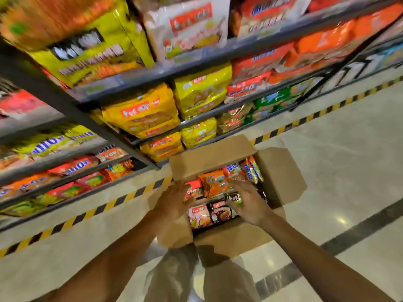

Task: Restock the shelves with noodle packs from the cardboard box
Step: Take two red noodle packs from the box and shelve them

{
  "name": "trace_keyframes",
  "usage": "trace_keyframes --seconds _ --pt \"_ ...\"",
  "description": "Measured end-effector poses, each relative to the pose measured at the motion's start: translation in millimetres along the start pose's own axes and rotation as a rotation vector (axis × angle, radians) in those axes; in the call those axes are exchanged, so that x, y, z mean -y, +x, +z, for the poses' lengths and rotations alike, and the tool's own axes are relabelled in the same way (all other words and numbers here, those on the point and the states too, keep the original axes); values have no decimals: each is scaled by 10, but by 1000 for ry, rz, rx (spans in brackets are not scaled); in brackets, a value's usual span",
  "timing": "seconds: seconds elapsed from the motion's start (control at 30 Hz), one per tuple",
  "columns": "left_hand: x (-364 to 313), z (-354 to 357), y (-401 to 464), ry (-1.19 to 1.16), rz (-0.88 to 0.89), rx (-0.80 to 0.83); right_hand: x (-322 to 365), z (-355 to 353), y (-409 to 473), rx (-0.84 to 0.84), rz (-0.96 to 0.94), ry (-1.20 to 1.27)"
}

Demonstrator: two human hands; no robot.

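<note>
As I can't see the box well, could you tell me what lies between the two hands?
In the head view, an orange noodle pack lies between the left hand and right hand, inside the cardboard box.

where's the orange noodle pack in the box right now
In the head view the orange noodle pack stands in the far half of the open cardboard box, between the left hand and right hand.

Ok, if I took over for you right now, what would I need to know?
Left hand: in the cardboard box, fingers on a red noodle pack; grip unclear.
Right hand: reaching in over a dark pack, fingers spread, holding nothing clearly.
Box: open on the floor by the shelves, still full of packs.
Done: nothing lifted out yet.
Left: take packs out and put them on the shelves.
</note>
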State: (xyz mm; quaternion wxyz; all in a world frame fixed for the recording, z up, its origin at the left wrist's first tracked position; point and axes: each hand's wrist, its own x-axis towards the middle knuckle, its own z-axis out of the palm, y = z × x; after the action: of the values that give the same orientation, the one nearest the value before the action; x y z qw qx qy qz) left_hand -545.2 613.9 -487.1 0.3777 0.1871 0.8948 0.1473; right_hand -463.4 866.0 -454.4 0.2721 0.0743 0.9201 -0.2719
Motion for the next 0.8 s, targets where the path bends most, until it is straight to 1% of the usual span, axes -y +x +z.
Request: trace_keyframes --seconds 0.13,0.23,0.3,0.43,0.5,0.6,0.73,0.8 --pt "291 851 642 -258 -192 25 -574 549 607 85 -14 -23" --pt "494 1383 1029 -404 -218 -17 -988 1051 1004 150 1 -35" --pt "629 1746 1320 -515 -272 0 -1240 1384 1221 200 18 -7" --pt "902 2337 1975 -755 -392 7 -1667 2073 1601 213 87 96" --pt "1026 2612 2289 -732 -403 0 -1871 2403 1773 209 108 118" --pt "1218 2889 2721 -534 -382 6 -2120 2837 2005 227 82 158" --pt "1566 3138 3291 -247 -323 11 -2388 3284 2287 198 100 240" --pt "1693 3229 3545 -161 -293 16 -2501 3463 2403 177 86 271"
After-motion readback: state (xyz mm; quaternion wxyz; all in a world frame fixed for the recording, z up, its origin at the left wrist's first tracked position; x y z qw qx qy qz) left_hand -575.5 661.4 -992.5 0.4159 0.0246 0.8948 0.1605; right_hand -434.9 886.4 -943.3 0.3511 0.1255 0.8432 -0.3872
